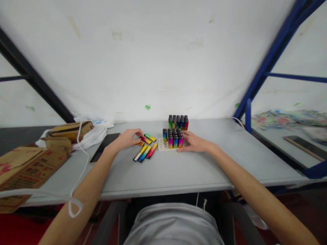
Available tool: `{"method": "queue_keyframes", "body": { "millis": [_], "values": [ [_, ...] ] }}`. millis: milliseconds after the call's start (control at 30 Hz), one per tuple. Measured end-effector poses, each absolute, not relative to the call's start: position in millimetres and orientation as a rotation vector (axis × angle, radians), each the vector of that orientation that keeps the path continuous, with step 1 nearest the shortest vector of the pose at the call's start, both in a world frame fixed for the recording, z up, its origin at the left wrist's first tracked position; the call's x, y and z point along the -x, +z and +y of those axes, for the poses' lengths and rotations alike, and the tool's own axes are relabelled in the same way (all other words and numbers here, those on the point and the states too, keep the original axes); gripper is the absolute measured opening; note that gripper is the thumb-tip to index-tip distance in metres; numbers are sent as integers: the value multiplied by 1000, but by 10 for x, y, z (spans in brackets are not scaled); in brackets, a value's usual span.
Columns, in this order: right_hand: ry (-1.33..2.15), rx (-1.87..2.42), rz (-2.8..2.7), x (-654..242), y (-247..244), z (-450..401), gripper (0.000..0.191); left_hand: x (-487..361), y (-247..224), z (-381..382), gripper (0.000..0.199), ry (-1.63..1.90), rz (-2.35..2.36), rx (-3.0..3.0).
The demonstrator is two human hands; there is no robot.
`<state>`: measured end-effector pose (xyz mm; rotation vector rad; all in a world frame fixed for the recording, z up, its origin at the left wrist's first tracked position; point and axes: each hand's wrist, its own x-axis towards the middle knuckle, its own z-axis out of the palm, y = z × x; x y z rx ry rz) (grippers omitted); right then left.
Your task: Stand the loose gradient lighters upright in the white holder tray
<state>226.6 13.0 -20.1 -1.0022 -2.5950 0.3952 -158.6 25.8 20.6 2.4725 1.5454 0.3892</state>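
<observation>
My left hand (129,138) reaches over the loose lighters on the left, its fingers curled and pinching at the end of a red lighter (145,140). A gold lighter (140,144) lies partly under those fingers. Closer to me, yellow, blue and red lighters (145,152) lie flat, and a green-yellow one (150,137) lies behind. To their right sits a white plastic tray (162,147) with several shiny multicoloured lighters (175,140) upright in it; slots at its left hold none. My right hand (193,142) grips the tray's right side, thumb at the front, fingers behind.
Behind the tray stands another upright block of lighters (178,121). A dark flat panel (105,147), cardboard boxes (35,166) and a white cable (83,170) are on the left. A blue metal frame (268,64) rises on the right, with a phone (305,147) beyond it.
</observation>
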Motion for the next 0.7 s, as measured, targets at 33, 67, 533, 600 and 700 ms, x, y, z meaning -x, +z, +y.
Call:
{"method": "queue_keyframes", "body": {
  "millis": [33,67,533,600,700],
  "values": [
    [392,1009,-2596,-2266,-199,129,92,1594,210,259,30,395,1537,-2471],
    [390,1015,-2598,-2266,-196,127,92,1603,213,262,31,399,1529,-2469],
    [408,995,-2582,-2265,-192,123,88,1618,232,242,27,524,1430,-2330],
    [403,995,-2581,-2265,-192,123,89,1612,277,202,28,632,1394,-2238],
    [390,991,-2597,-2263,-190,124,90,1570,382,109,35,943,1322,-2074]
  ]
}}
